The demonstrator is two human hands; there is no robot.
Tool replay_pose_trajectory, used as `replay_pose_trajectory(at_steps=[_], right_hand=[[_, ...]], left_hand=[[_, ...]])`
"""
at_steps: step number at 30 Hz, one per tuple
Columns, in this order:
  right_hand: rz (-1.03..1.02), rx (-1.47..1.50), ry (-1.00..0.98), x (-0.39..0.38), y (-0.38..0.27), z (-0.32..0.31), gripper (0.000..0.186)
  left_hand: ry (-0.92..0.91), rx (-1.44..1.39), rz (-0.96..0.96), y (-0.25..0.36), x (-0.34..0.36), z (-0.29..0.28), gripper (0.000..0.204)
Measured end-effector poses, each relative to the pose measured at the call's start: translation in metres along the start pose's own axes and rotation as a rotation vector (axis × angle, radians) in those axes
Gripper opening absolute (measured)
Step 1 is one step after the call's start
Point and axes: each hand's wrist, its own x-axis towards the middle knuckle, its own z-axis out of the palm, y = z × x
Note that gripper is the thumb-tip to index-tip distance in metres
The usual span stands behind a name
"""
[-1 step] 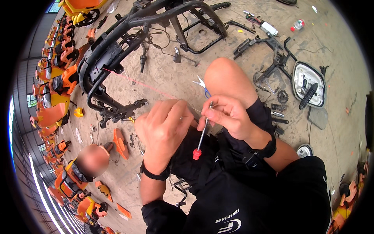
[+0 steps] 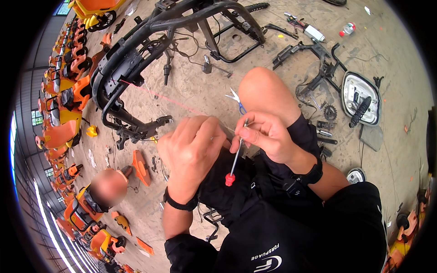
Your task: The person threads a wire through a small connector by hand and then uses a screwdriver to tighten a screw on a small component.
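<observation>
My right hand (image 2: 268,136) pinches a screwdriver (image 2: 236,161) by its metal shaft. The red handle hangs down over my lap. Beside it, my left hand (image 2: 191,148) is closed, its fingertips pinched together. A thin pale strand (image 2: 228,128) spans the short gap between my two hands. From the black metal vehicle frame (image 2: 111,63) a thin pink string (image 2: 170,100) runs toward my left hand, where its end is hidden behind the fingers. Blue-handled scissors (image 2: 240,103) lie beyond my hands, against my bare knee.
Several orange and yellow ride-on vehicles (image 2: 68,132) line the left side, with a person (image 2: 107,187) near them. Right of my knee lie another black frame part (image 2: 325,68), a white shell with a shock absorber (image 2: 361,111), a gear (image 2: 330,112) and a bottle (image 2: 348,29).
</observation>
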Motion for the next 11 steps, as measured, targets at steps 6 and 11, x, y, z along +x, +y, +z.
replay_pose_trajectory(at_steps=[6, 11], right_hand=[[-0.021, 0.029, -0.005, 0.001, 0.003, 0.001, 0.014], [-0.032, 0.028, 0.001, 0.001, 0.003, 0.002, 0.016]], left_hand=[[0.069, 0.029, 0.018, -0.002, 0.003, 0.006, 0.021], [0.094, -0.012, -0.084, -0.002, -0.001, 0.009, 0.022]])
